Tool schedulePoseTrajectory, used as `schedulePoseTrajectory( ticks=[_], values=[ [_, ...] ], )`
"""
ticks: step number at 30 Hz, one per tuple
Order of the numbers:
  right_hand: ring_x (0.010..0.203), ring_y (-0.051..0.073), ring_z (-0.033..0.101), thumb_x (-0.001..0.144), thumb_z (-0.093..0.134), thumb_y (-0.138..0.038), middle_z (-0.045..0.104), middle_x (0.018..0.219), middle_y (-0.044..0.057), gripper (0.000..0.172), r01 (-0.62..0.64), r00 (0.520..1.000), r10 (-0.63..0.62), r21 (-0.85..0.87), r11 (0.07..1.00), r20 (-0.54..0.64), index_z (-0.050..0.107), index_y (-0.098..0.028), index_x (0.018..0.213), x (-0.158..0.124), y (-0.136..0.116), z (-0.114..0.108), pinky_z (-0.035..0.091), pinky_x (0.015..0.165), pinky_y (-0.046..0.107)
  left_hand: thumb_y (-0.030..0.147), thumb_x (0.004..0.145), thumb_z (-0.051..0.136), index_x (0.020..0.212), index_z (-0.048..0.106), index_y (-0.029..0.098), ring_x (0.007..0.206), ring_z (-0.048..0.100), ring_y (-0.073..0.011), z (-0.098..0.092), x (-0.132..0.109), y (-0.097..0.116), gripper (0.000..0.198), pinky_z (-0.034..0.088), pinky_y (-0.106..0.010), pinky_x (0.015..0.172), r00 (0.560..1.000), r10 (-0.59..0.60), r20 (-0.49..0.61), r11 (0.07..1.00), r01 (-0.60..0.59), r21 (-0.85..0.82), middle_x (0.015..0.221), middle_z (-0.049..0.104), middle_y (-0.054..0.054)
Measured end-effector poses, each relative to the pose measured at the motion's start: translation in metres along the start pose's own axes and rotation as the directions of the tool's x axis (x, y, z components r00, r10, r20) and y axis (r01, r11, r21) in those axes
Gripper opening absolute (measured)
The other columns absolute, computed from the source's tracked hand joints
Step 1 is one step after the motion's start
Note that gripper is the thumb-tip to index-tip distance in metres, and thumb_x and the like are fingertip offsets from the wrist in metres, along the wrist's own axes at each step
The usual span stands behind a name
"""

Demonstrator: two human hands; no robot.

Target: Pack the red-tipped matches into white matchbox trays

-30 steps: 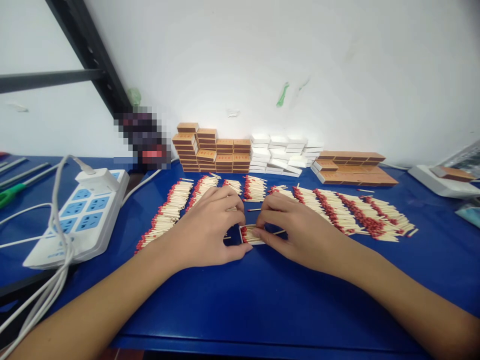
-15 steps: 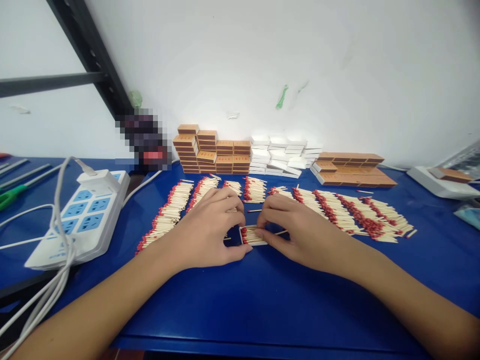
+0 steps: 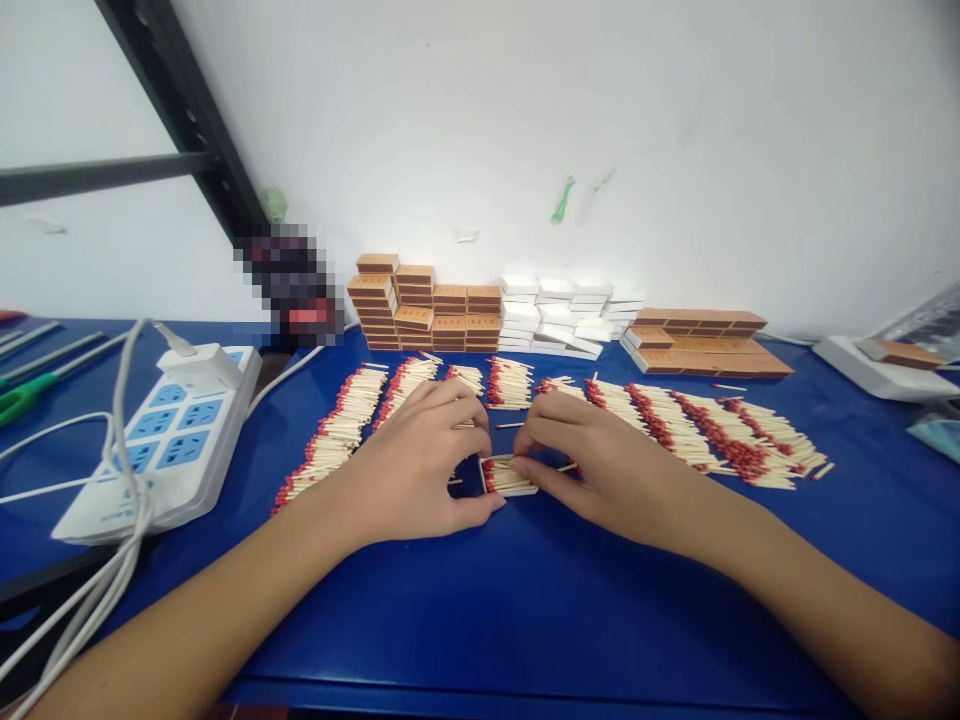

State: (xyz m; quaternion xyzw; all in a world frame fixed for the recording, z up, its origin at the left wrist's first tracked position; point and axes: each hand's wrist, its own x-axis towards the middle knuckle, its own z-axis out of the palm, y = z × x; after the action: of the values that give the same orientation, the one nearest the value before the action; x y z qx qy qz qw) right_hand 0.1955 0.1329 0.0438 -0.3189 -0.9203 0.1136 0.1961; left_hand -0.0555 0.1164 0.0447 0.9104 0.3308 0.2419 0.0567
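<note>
A small white matchbox tray (image 3: pixel 513 492) lies on the blue table, with red-headed matches (image 3: pixel 501 474) inside it, heads to the left. My left hand (image 3: pixel 431 460) grips the tray's left end between thumb and fingers. At the tray's right end, my right hand (image 3: pixel 566 450) has its thumb and fingertips closed down on the matches. A match sticks out to the right beneath that hand. One loose match (image 3: pixel 510 426) lies just behind the tray. Rows of matches fan out on both sides, such as the left row (image 3: pixel 330 440) and the right row (image 3: pixel 712 430), partly hidden by my hands.
Brown matchbox sleeves (image 3: pixel 450 320), white trays (image 3: pixel 551 315) and more brown boxes (image 3: pixel 697 345) are stacked against the wall. A white power strip (image 3: pixel 169 420) with cables (image 3: pixel 127 560) stands left, near green-handled scissors (image 3: pixel 26 398). A white device (image 3: pixel 870 365) sits at right.
Both hands stay almost in place at the tray. The right hand's fingers have shifted very slightly over the matches, and the whole view has tipped a little.
</note>
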Motion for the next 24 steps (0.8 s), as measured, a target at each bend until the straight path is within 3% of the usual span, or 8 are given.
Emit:
schedulePoseTrajectory(
  ticks=[5, 9, 15, 18, 20, 24],
  values=[
    [0.084, 0.021, 0.063, 0.106, 0.061, -0.023, 0.067, 0.089, 0.006, 0.016, -0.049, 0.994, 0.039, -0.088, 0.995, -0.106, 0.067, -0.021, 0.091, 0.003, 0.012, -0.002, 0.046, 0.072, 0.033, 0.036, 0.085, 0.087, 0.094, 0.073, 0.019, 0.114, 0.061, -0.0268, 0.000, -0.002, 0.001, 0.025, 0.047, -0.046, 0.108, 1.000, -0.004, -0.001, 1.000, 0.004, 0.000, 0.105, 0.070, -0.005],
    [0.080, 0.021, 0.062, 0.105, 0.060, -0.027, 0.068, 0.083, 0.005, 0.020, -0.147, 0.975, 0.122, -0.127, 0.981, -0.188, 0.068, -0.021, 0.087, 0.005, 0.037, -0.013, 0.044, 0.071, 0.033, 0.038, 0.087, 0.085, 0.095, 0.073, 0.019, 0.115, 0.061, -0.0278, 0.000, -0.002, 0.000, 0.024, 0.047, -0.047, 0.109, 1.000, -0.019, -0.001, 1.000, 0.019, 0.003, 0.106, 0.071, -0.006],
    [0.067, 0.020, 0.058, 0.098, 0.063, -0.033, 0.066, 0.072, 0.004, 0.023, -0.439, 0.873, 0.370, -0.182, 0.880, -0.318, 0.067, -0.021, 0.078, 0.004, 0.083, -0.036, 0.035, 0.062, 0.032, 0.040, 0.088, 0.085, 0.095, 0.074, 0.020, 0.115, 0.061, -0.0289, 0.000, -0.003, 0.000, 0.025, 0.047, -0.050, 0.107, 1.000, -0.025, 0.009, 1.000, 0.025, 0.007, 0.108, 0.071, -0.007],
    [0.062, 0.019, 0.055, 0.097, 0.063, -0.035, 0.063, 0.066, 0.003, 0.028, -0.503, 0.834, 0.419, -0.182, 0.845, -0.358, 0.063, -0.022, 0.072, 0.003, 0.096, -0.039, 0.032, 0.059, 0.032, 0.039, 0.087, 0.086, 0.094, 0.073, 0.020, 0.114, 0.062, -0.0278, 0.000, -0.003, -0.001, 0.024, 0.047, -0.050, 0.107, 0.999, -0.034, 0.014, 0.999, 0.034, 0.002, 0.108, 0.071, -0.006],
    [0.063, 0.019, 0.055, 0.097, 0.063, -0.034, 0.063, 0.066, 0.003, 0.028, -0.484, 0.845, 0.413, -0.157, 0.861, -0.341, 0.064, -0.021, 0.072, 0.004, 0.096, -0.039, 0.032, 0.060, 0.032, 0.040, 0.087, 0.087, 0.094, 0.073, 0.021, 0.113, 0.063, -0.0274, 0.000, -0.003, -0.002, 0.024, 0.047, -0.050, 0.108, 0.999, -0.040, 0.017, 0.999, 0.040, 0.004, 0.107, 0.070, -0.005],
    [0.076, 0.021, 0.060, 0.098, 0.067, -0.038, 0.066, 0.077, 0.003, 0.022, -0.284, 0.934, 0.277, -0.002, 0.959, -0.224, 0.073, -0.022, 0.085, 0.006, 0.074, -0.036, 0.044, 0.071, 0.034, 0.041, 0.088, 0.086, 0.096, 0.074, 0.021, 0.116, 0.063, -0.0286, 0.003, -0.004, -0.003, 0.025, 0.047, -0.052, 0.110, 0.999, -0.037, -0.004, 0.999, 0.037, 0.024, 0.110, 0.071, -0.006]
  ],
)
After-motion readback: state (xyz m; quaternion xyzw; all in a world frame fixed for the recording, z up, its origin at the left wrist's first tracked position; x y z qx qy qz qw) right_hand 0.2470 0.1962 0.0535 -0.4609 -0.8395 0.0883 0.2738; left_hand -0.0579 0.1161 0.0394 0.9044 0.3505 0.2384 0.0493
